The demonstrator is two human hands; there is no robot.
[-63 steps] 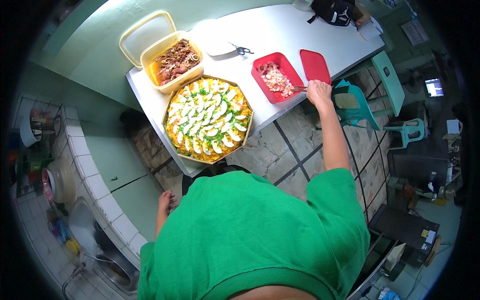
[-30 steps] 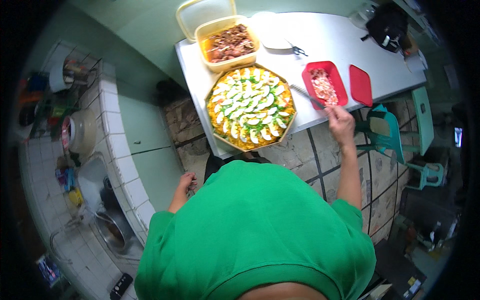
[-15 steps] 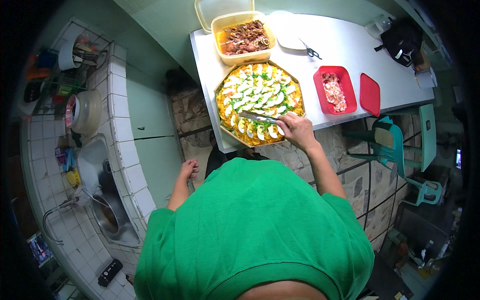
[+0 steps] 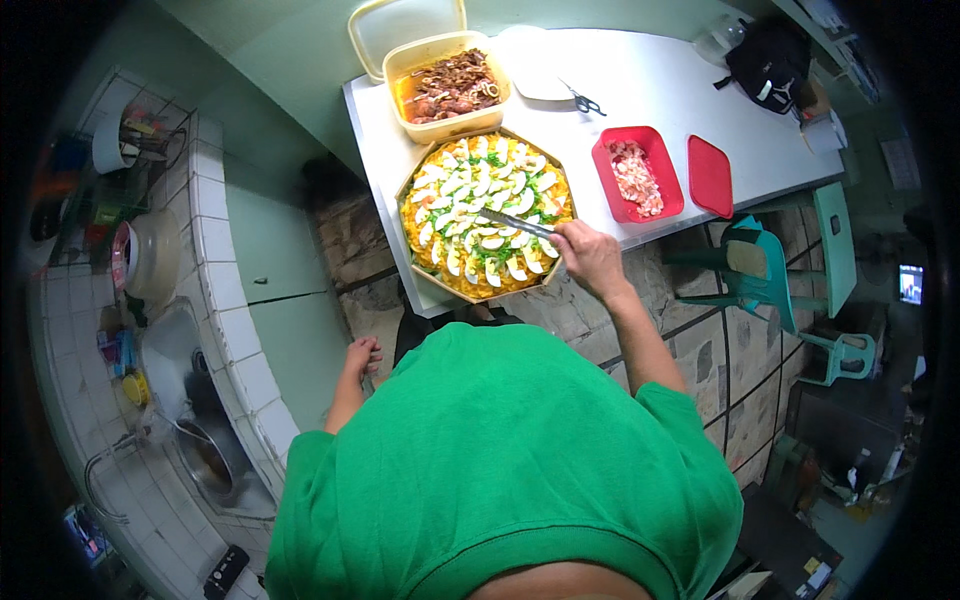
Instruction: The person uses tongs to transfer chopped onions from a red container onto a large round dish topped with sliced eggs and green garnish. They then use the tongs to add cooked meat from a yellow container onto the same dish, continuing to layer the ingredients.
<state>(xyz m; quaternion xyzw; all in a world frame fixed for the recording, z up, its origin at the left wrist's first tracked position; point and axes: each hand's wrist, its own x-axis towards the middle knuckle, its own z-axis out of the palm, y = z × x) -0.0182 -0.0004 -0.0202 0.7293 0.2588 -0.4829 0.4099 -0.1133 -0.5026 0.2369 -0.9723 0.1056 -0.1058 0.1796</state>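
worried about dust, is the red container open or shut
Open: pinkish pieces show inside the red container, and a red lid lies beside it on the table.

Clock is read from the octagonal tray (image 4: 552,277), counted as one. Egg slices (image 4: 516,270) are too crowded to be tallied. Hands, two: right hand (image 4: 590,256) at 4 o'clock, left hand (image 4: 364,354) at 7. Metal tongs (image 4: 515,223): one pair seen. Two food containers are counted: beige container (image 4: 455,127) toward 11, red container (image 4: 672,180) between 2 and 3. Scissors (image 4: 585,102), one pair, at 1. One backpack (image 4: 770,65) is logged at 2.
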